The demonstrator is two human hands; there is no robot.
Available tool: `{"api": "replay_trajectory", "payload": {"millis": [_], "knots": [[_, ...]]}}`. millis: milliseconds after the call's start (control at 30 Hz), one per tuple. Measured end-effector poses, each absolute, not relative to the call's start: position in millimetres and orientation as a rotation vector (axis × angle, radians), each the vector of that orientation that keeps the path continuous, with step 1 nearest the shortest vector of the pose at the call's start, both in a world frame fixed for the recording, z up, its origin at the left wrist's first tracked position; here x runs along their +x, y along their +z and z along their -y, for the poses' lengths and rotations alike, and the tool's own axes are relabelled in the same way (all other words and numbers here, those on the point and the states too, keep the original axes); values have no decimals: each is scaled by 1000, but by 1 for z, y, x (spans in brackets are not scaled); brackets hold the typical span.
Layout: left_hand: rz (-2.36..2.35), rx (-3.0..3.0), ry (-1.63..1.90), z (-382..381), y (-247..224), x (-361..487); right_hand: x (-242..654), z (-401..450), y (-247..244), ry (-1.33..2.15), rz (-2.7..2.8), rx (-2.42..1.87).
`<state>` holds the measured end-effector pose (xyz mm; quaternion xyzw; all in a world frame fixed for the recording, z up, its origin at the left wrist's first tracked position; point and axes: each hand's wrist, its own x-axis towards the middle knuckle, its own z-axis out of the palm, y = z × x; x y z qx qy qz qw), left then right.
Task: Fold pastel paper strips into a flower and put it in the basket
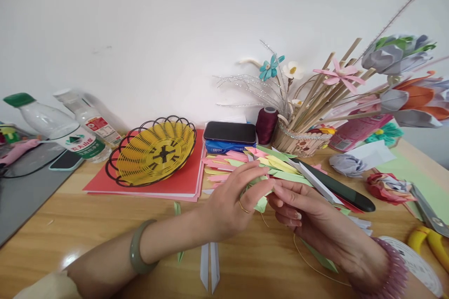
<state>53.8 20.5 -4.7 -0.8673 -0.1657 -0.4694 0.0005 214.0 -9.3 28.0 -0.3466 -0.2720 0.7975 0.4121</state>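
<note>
While my left hand pinches a folded green paper, my right hand pinches its edge. I hold it above the counter, before the colored paper strips.

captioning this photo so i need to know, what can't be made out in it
In the head view:
Folded green paper: mostly hidden by the fingers of the left hand.
White disc: partly behind the beaded bracelet.
Yellow handles: cut off by the right edge.
Rear bottle: label's fine print too small.
</note>
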Motion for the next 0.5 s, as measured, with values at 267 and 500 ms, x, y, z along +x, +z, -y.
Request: {"api": "replay_trajectory", "payload": {"millis": [267,500], "knots": [[545,-2699,-1446,-20,-6,54,215,10,28,1996,710,-882],[518,-2690,-1472,-20,-7,55,214,10,30,1981,728,-886]]}}
